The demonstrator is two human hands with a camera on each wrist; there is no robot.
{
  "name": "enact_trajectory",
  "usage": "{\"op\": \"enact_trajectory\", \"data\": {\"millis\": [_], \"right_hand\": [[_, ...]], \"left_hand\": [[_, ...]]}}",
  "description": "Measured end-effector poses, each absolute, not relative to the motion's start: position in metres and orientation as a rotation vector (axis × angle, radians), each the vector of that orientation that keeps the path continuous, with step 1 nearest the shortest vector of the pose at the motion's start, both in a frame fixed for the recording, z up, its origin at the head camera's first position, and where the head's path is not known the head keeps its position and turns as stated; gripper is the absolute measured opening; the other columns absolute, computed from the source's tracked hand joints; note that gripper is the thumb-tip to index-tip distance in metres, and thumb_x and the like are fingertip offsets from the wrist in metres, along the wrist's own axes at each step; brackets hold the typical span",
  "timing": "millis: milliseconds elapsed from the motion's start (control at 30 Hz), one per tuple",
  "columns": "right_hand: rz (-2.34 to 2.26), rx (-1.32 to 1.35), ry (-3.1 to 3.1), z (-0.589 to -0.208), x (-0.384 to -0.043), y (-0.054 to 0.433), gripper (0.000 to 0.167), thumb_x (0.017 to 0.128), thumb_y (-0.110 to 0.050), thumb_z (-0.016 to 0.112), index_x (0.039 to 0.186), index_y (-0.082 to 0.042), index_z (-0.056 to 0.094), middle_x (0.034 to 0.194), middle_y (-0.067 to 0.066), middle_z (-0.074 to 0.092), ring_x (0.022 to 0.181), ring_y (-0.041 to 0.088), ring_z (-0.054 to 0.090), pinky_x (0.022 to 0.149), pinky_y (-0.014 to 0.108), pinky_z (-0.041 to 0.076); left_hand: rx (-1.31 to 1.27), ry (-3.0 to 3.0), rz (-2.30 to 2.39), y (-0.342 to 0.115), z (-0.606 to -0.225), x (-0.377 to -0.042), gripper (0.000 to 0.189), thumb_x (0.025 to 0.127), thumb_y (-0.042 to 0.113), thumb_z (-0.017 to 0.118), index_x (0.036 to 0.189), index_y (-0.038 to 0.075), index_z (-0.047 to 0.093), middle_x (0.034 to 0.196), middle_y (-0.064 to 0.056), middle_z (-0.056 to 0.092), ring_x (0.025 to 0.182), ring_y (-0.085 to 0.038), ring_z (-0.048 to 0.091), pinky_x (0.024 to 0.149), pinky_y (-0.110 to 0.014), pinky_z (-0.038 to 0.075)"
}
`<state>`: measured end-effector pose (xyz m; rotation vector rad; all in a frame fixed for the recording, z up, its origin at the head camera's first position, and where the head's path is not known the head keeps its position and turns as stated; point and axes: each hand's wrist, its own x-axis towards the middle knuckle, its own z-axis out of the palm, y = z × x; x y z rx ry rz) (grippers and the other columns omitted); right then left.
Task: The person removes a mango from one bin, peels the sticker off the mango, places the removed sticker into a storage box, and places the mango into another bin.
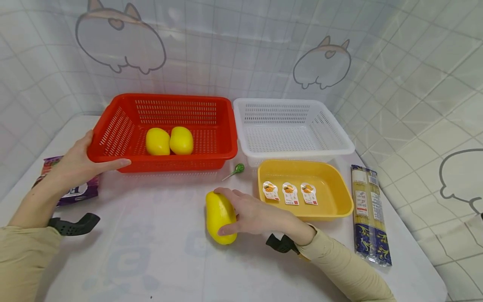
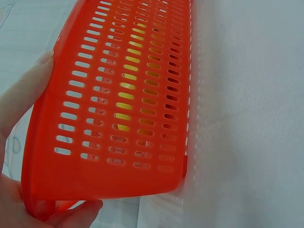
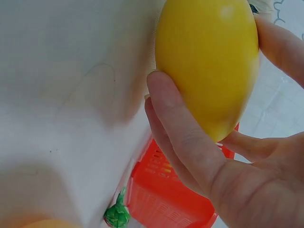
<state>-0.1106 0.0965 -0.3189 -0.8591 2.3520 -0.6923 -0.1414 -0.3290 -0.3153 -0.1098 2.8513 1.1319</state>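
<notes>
A yellow mango (image 1: 220, 219) is in my right hand (image 1: 252, 213), whose thumb and fingers wrap round it over the front middle of the table. The right wrist view shows the same mango (image 3: 206, 61) close up between the fingertips. My left hand (image 1: 77, 161) grips the near left corner of a red plastic basket (image 1: 173, 164), its thumb lying along the front rim. Slots in the basket's wall (image 2: 109, 178) fill the left wrist view. Inside the basket, two more yellow mangoes (image 1: 157, 141) sit side by side.
Right of the red basket stands a white basket (image 1: 294, 147). Before it is a yellow tray (image 1: 328, 184) with three mango stickers (image 1: 289, 193). A green lollipop (image 1: 239, 168) lies between. Noodle packs (image 1: 367, 214) lie far right, a purple bag (image 1: 81, 191) behind my left wrist.
</notes>
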Motion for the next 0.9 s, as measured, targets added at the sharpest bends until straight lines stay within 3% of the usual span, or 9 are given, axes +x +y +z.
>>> {"op": "enact_trajectory", "data": {"millis": [233,467,700,767,900], "right_hand": [[-0.794,-0.859,2.33,-0.315,-0.111,0.099,0.09,0.084,-0.04,0.08,0.155,-0.028,0.027,0.129,-0.006,0.052,0.106,0.01,0.055,0.089,0.023,0.053],[-0.892,-0.885,2.3,-0.312,-0.113,0.101,0.091,0.084,-0.036,0.081,0.156,-0.023,0.027,0.133,-0.005,0.051,0.113,0.01,0.053,0.09,0.025,0.055],[-1.003,-0.925,2.267,-0.307,-0.114,0.103,0.087,0.084,-0.031,0.081,0.154,-0.028,0.03,0.129,-0.01,0.052,0.11,0.015,0.054,0.086,0.027,0.057],[-1.025,-0.933,2.262,-0.306,-0.114,0.103,0.085,0.084,-0.032,0.081,0.153,-0.029,0.031,0.127,-0.01,0.052,0.11,0.016,0.054,0.086,0.027,0.057],[-1.046,-0.947,2.259,-0.305,-0.114,0.104,0.084,0.085,-0.032,0.081,0.153,-0.029,0.031,0.127,-0.01,0.053,0.111,0.018,0.055,0.086,0.027,0.057]], "left_hand": [[-0.098,2.868,1.127,-0.327,-0.314,-0.141,0.113,0.088,0.052,0.071,0.16,0.008,-0.002,0.149,-0.028,0.033,0.123,-0.045,0.04,0.081,-0.056,0.057],[-0.087,2.86,1.132,-0.327,-0.314,-0.14,0.112,0.09,0.049,0.07,0.16,0.008,-0.007,0.15,-0.031,0.03,0.126,-0.05,0.038,0.091,-0.069,0.048],[-0.109,2.871,1.114,-0.325,-0.313,-0.139,0.112,0.09,0.05,0.069,0.16,0.008,-0.007,0.151,-0.032,0.028,0.126,-0.051,0.037,0.091,-0.07,0.047],[-0.109,2.873,1.108,-0.325,-0.312,-0.138,0.112,0.09,0.05,0.07,0.16,0.007,-0.006,0.15,-0.032,0.029,0.125,-0.051,0.038,0.088,-0.066,0.051],[-0.096,2.87,1.109,-0.327,-0.312,-0.139,0.111,0.089,0.05,0.07,0.16,0.006,-0.003,0.149,-0.031,0.031,0.123,-0.049,0.039,0.074,-0.04,0.056]]}}
